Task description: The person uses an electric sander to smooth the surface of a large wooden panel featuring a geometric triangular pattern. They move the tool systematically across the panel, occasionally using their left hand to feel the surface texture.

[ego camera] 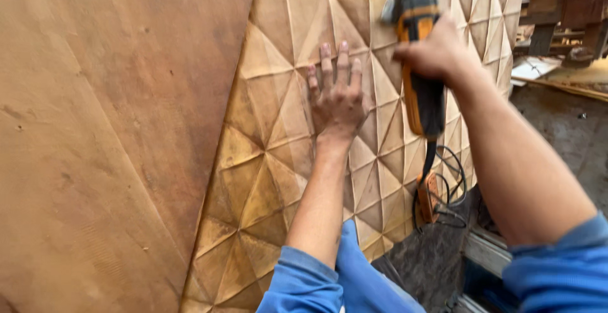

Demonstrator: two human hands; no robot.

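Observation:
A carved wooden panel point(278, 155) with raised triangular facets leans upright in front of me. My left hand point(337, 94) lies flat against its middle, fingers spread and pointing up. My right hand point(434, 50) grips an orange and black power tool point(418, 66) by its body, with the tool's head up against the panel near the top edge. The tool's black cord point(446, 186) hangs down in loops below it. Both my arms wear blue sleeves.
A large plain brown board point(107, 142) stands to the left, overlapping the carved panel's edge. Scrap wood and boards point(557, 66) lie on the dusty ground at the right. A dark wooden frame point(563, 3) stands at the top right.

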